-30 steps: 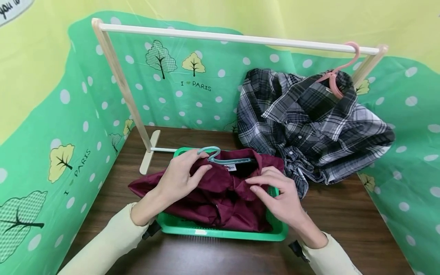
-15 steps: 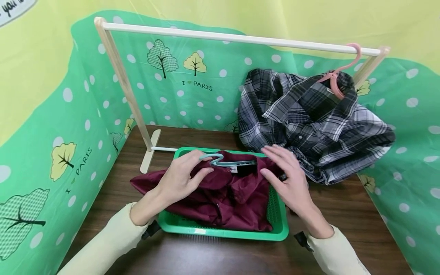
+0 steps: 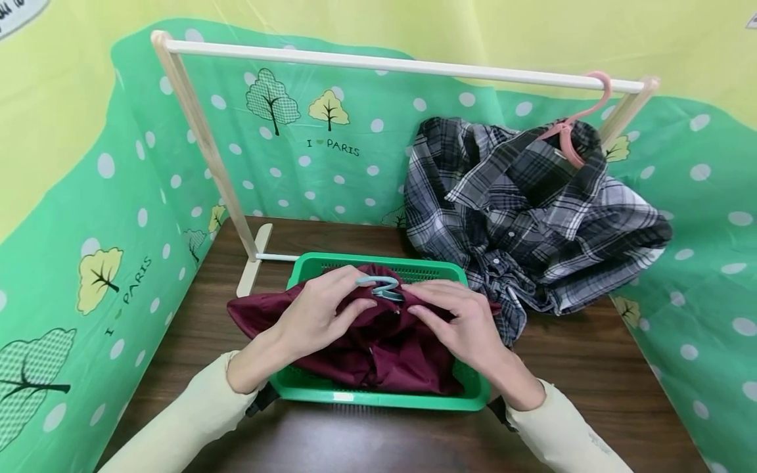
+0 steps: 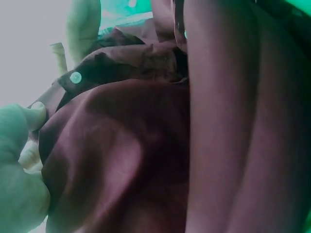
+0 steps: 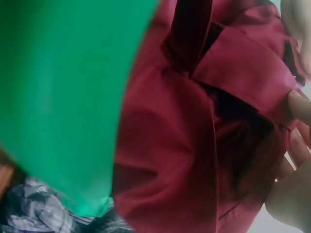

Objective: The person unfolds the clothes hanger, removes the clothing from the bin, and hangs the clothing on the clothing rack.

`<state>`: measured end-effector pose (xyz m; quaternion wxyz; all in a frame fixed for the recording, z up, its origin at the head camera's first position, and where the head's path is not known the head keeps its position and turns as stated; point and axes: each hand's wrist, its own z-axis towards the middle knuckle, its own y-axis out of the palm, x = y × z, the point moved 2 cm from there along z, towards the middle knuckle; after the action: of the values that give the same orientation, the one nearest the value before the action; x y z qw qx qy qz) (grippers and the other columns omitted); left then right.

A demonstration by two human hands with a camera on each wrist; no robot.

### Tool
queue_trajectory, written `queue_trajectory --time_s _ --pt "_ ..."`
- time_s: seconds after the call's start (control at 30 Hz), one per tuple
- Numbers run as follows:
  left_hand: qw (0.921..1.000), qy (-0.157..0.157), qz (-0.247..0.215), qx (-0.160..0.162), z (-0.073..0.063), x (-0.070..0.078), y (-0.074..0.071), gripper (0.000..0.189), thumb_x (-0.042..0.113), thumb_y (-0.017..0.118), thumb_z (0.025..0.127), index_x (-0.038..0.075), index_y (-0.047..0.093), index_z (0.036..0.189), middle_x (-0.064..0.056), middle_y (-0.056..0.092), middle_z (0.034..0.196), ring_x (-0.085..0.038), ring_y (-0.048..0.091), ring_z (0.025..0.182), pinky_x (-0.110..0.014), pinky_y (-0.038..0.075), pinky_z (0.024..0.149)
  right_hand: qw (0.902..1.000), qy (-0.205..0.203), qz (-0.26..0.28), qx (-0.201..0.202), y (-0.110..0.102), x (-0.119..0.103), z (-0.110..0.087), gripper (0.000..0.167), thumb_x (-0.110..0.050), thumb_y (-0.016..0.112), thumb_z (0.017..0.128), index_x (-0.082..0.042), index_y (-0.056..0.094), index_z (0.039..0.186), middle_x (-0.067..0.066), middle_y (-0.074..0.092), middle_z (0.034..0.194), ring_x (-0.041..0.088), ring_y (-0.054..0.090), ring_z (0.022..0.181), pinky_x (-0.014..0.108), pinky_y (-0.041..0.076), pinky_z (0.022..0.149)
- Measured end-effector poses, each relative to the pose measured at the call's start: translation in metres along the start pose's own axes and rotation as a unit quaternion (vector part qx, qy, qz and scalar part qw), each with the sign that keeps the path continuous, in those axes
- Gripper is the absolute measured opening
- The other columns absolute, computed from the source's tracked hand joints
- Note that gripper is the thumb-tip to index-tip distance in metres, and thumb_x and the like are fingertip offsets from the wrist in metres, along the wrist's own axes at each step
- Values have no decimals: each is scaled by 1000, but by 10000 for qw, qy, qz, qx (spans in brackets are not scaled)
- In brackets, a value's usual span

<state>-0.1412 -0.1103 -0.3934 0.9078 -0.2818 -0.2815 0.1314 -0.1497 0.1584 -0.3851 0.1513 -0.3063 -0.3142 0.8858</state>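
A maroon button shirt (image 3: pixel 408 368) lies bunched in a green basket (image 3: pixel 390 399), one part spilling over its left side. From its neck rises the hook of a light blue hanger (image 3: pixel 387 282); most of the hanger is hidden under the cloth. My left hand (image 3: pixel 322 312) pinches the collar just left of the hook. Across from it, my right hand (image 3: pixel 467 318) pinches the other collar side between thumb and fingers. A pale button (image 4: pixel 76 77) shows on the cloth in the left wrist view, and a thumb (image 5: pixel 299 106) presses the collar in the right wrist view.
Behind the basket stands a wooden rack with a white rail (image 3: pixel 378 64). A plaid shirt (image 3: pixel 532 210) hangs at its right end on a pink hanger (image 3: pixel 600 98), reaching down beside the basket. Printed cloth (image 3: pixel 284 177) encloses the dark wooden table (image 3: pixel 556 355).
My right hand opened and shifted outward, then came back in and took the collar nearer the hook. The collar sides now sit closer together, covering more of the hanger. My left hand keeps its grip.
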Motion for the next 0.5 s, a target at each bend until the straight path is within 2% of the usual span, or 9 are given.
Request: queue_trajectory --time_s 0.13,0.3,0.37,0.5 --pt "9995 98 185 240 -6 -8 3 19 16 79 107 7 73 122 -5 77 111 -16 69 96 -32 62 86 10000 -61 -31 28 2 -2 -1 44 2 92 88 -15 87 129 6 87 123 24 84 112 10 54 106" --pt "9974 135 481 516 -8 -3 -5 20 9 83 103 7 75 121 -8 80 116 -23 76 111 -41 65 98 9994 33 -37 329 1 3 -5 43 6 92 86 -14 89 124 7 88 117 23 85 106 8 55 100" --pt "9971 66 514 566 -8 1 -12 26 1 86 97 7 77 120 -8 81 117 -24 77 112 -45 65 98 9990 122 -57 427 0 5 -5 42 7 92 86 -14 89 123 7 88 116 21 85 106 8 55 99" --pt "9957 156 511 756 -12 3 -21 32 -5 88 91 8 79 118 -7 82 115 -24 77 112 -43 66 96 9975 317 -178 600 -6 10 -6 41 7 93 86 -13 89 122 8 88 115 9 82 111 7 53 102"
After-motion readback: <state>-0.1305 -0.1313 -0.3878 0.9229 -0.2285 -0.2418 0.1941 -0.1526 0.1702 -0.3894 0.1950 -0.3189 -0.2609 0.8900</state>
